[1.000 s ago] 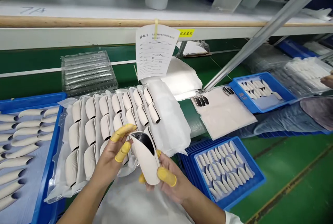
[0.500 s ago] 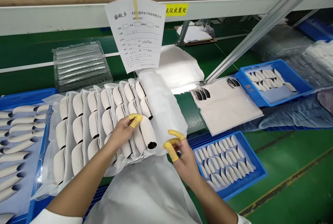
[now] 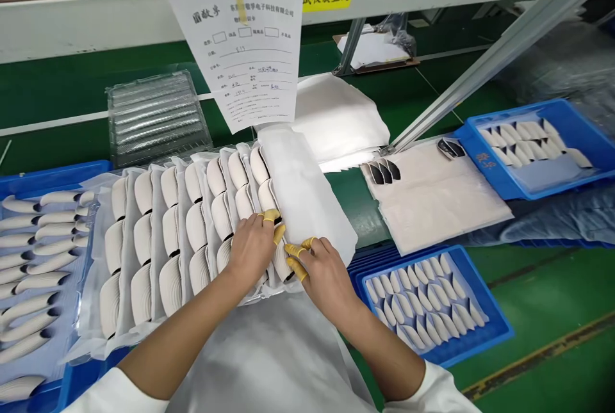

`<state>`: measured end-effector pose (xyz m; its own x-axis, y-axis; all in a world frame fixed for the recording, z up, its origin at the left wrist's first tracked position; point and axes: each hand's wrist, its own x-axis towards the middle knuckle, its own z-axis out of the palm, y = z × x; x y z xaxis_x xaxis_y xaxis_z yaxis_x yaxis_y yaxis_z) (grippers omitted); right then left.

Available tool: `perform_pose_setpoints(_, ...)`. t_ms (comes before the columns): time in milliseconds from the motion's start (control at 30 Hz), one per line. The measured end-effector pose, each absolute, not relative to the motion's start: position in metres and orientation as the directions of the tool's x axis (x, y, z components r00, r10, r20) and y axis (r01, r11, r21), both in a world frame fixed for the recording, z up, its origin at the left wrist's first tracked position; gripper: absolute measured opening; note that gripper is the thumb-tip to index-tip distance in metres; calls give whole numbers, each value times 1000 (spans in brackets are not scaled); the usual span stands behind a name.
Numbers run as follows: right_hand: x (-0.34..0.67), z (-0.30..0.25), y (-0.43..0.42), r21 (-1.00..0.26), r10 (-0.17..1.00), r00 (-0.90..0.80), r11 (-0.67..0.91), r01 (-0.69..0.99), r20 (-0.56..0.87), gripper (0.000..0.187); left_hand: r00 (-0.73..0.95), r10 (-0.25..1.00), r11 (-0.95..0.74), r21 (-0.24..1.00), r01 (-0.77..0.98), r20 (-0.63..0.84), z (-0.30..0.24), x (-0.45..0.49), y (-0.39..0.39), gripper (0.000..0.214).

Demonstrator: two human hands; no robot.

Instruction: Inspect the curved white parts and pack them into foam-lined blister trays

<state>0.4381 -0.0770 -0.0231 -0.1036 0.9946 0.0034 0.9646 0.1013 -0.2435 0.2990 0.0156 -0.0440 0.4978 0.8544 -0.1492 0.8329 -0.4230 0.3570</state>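
Carefully, the shell [image 3: 282, 262] is pinched by the fingertips of the left hand [image 3: 250, 248] and right hand [image 3: 319, 275], at 4 o'clock in the pack [image 3: 144, 342]; a slip could knock it against neighbouring shells [image 3: 244, 203].

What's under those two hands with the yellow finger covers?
The left hand and right hand lie on a pocketed plastic sleeve holding rows of curved white pieces. One piece shows between the hands; the palms cover whatever lies directly beneath.
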Motion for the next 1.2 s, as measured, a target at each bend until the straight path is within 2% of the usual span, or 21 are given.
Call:
perform_pose_setpoints(133,436,-30,-80,-190,994,-107,102,976,-15,5,503,858,-458,286,842,-108,-46,303,7,28)
perform_pose_setpoints(300,431,-34,-79,-160,995,-100,95,983,-26,7,532,843,-497,258,829,-85,-47,306,2,36)
perform_pose_setpoints(500,443,-27,-81,-240,988,-151,142,960,-21,6,647,750,-657,257,708,135,-43,276,-38,35)
perform_pose_setpoints(600,459,-21,-78,-264,989,-146,150,953,36,12,698,698,-709,284,645,159,-39,269,-36,36)
perform_pose_setpoints(733,481,-12,-65,-142,969,-207,226,964,135,23,684,719,-678,351,646,128,-36,279,13,28)
perform_pose_setpoints(800,485,-10,-58,-65,956,-278,285,956,97,25,677,732,-654,362,665,79,-38,287,39,31)
perform_pose_setpoints(900,482,-14,-54,-21,924,-381,381,924,27,21,699,714,-658,368,658,26,-43,295,56,35)
perform_pose_setpoints(1033,473,-19,-56,39,887,-461,462,886,-26,22,722,687,-694,367,619,81,-51,295,50,32)
perform_pose_setpoints(1133,473,-19,-57,52,887,-460,461,886,-33,23,675,721,-673,392,627,158,-61,293,47,28)
perform_pose_setpoints(1200,475,-17,-56,35,892,-451,452,892,-31,23,645,743,-649,431,627,180,-69,293,46,32)
